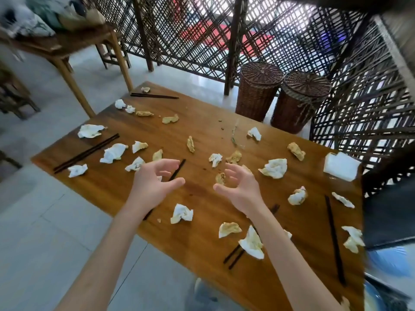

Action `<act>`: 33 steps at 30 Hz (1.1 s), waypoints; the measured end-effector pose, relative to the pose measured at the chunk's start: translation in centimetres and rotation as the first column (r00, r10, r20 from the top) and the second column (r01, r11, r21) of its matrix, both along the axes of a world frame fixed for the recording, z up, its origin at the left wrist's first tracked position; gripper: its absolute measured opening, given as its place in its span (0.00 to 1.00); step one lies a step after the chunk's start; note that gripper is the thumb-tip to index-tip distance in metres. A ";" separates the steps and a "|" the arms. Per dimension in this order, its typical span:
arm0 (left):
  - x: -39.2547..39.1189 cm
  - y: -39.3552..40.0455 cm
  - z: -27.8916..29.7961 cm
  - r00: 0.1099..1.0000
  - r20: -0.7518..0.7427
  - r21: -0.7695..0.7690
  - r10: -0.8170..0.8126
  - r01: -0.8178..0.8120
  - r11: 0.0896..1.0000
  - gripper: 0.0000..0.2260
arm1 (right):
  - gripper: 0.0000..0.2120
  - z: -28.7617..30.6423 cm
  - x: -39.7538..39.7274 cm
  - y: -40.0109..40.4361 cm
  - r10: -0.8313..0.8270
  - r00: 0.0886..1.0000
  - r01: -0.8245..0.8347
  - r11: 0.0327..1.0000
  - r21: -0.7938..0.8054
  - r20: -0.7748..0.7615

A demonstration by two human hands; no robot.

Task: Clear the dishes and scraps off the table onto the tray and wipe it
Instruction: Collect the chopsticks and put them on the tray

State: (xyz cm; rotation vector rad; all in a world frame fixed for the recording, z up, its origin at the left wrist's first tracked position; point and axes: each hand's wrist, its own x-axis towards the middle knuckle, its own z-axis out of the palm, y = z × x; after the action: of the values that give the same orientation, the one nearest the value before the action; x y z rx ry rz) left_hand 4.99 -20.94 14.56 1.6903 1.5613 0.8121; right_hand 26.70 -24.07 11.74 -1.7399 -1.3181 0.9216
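A wooden table (pixel 202 131) is strewn with several crumpled, stained white napkins, such as one napkin (pixel 182 213) near the front edge and another napkin (pixel 275 168) to the right. Dark chopsticks lie in pairs: a chopstick pair (pixel 86 152) at the left, another chopstick pair (pixel 334 239) at the right. My left hand (pixel 155 180) and my right hand (pixel 238 187) hover above the table's middle, palms facing each other, fingers loosely curled, holding nothing. A small scrap (pixel 220 178) lies under my right fingers. No tray is in view.
A folded white napkin stack (pixel 341 166) sits at the table's right edge. Two lidded wicker baskets (pixel 283 95) stand behind the table against a lattice screen (pixel 247 30). Another wooden table (pixel 65 50) stands at the back left. A blue object (pixel 390 261) shows at the right.
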 end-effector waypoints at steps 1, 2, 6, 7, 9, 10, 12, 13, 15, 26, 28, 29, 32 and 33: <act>-0.5 1.1 -0.3 1.000 -0.001 -0.006 0.013 -0.013 1.000 0.19 | 0.35 -0.2 -0.4 1.1 0.006 1.000 -0.006 1.000 -0.009 -0.006; -1.0 2.1 -0.6 1.000 -0.005 -0.011 0.019 -0.019 1.000 0.19 | 0.35 -0.4 -0.7 2.0 0.009 1.000 -0.009 1.000 -0.015 -0.013; -2.7 5.9 -1.9 0.999 -0.029 -0.035 0.030 -0.031 0.999 0.19 | 0.34 -1.2 -2.0 5.2 0.011 1.000 -0.012 0.998 -0.054 -0.020; -3.0 6.8 -2.2 0.999 -0.036 -0.043 0.031 -0.032 0.999 0.19 | 0.34 -1.4 -2.3 6.0 0.007 1.000 -0.009 0.997 -0.072 -0.019; -3.6 8.8 -3.0 0.999 -0.041 -0.065 0.025 -0.028 0.997 0.18 | 0.34 -1.9 -3.0 7.4 -0.002 1.000 0.001 0.994 -0.107 -0.016; -3.9 9.7 -3.5 0.999 -0.044 -0.076 0.015 -0.018 0.997 0.18 | 0.33 -2.2 -3.5 8.1 -0.012 1.000 0.011 0.992 -0.122 -0.012; -4.6 11.8 -4.3 0.998 -0.058 -0.090 -0.020 0.015 0.996 0.17 | 0.32 -2.9 -4.6 9.3 -0.042 0.999 0.041 0.988 -0.151 -0.002; -5.0 12.9 -4.7 0.997 -0.064 -0.095 -0.044 0.037 0.995 0.17 | 0.31 -3.3 -5.3 10.0 -0.059 0.998 0.059 0.984 -0.169 0.002; -6.0 15.3 -5.5 0.993 -0.065 -0.110 -0.099 0.091 0.990 0.17 | 0.30 -4.2 -6.9 11.2 -0.095 0.995 0.096 0.973 -0.208 0.013; -12.3 24.2 -10.2 0.923 -0.039 -0.244 -0.382 0.362 0.900 0.16 | 0.23 -11.5 -16.6 17.3 -0.364 0.917 0.396 0.790 -0.468 0.161; -12.6 24.8 -11.0 0.916 -0.039 -0.270 -0.400 0.375 0.887 0.15 | 0.21 -12.7 -17.5 18.0 -0.377 0.899 0.437 0.744 -0.506 0.223; -12.7 24.9 -11.5 0.914 -0.058 -0.274 -0.403 0.373 0.886 0.15 | 0.20 -13.2 -17.9 18.3 -0.373 0.891 0.453 0.724 -0.519 0.258; -12.7 25.0 -12.7 0.897 -0.094 -0.273 -0.431 0.393 0.878 0.13 | 0.12 -14.7 -18.9 19.1 -0.379 0.856 0.515 0.684 -0.517 0.351; -12.7 25.0 -13.2 0.891 -0.094 -0.274 -0.444 0.406 0.872 0.12 | 0.11 -15.1 -19.2 19.4 -0.390 0.840 0.540 0.671 -0.509 0.376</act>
State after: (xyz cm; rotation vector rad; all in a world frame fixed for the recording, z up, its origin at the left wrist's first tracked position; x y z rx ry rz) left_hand -7.76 4.09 1.40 1.8451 1.2485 0.2505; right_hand 7.47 -4.63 -3.32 -2.6015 -0.6399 0.8899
